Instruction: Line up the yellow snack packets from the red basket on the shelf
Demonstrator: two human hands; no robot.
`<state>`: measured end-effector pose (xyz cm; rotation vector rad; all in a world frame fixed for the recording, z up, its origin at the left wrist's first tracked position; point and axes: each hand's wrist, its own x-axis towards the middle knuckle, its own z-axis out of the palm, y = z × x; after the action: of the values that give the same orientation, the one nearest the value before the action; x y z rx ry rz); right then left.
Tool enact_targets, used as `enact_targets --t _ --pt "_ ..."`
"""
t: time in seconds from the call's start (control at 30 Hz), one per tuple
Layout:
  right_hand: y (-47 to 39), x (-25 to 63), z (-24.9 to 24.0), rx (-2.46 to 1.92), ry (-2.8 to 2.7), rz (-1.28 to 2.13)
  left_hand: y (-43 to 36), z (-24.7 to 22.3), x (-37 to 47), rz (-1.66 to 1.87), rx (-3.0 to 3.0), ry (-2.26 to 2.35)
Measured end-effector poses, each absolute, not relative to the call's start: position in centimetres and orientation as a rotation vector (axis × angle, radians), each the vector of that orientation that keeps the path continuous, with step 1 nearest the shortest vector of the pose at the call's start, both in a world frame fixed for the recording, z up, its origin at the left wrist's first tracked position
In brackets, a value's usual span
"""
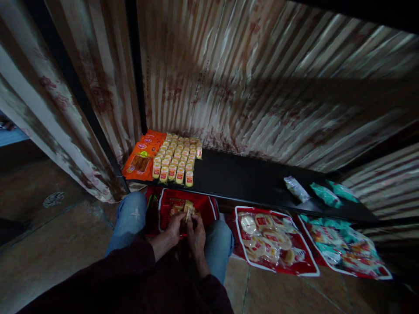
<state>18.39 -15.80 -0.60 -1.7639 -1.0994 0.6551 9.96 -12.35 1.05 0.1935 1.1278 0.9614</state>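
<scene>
My left hand and my right hand meet over a red basket between my knees. Both have their fingers closed on a small wrapped snack cake, yellowish in clear film. More of these packets lie partly hidden under my hands in the basket. On the black shelf just beyond, rows of similar wrapped snack cakes with red-and-white labels stand packed together. Orange snack bags lie flat along their left side.
To the right on the floor stand a red basket of round packaged items and another basket of green and white packets. A pale packet and two green packets rest at the shelf's right. Striped curtains hang behind; dark posts frame the shelf.
</scene>
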Motion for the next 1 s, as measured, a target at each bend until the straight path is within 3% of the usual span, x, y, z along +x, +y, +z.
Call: enact_targets --t 0.43,1.0 --pt "-14.9 20.0 1.9 -1.725 -1.072 0.732 -11.8 5.4 11.4 1.014 0.810 1.288" --pt "-8.1 23.1 3.5 -1.714 -1.113 0.616 -6.4 6.3 14.3 1.039 1.213 1.265"
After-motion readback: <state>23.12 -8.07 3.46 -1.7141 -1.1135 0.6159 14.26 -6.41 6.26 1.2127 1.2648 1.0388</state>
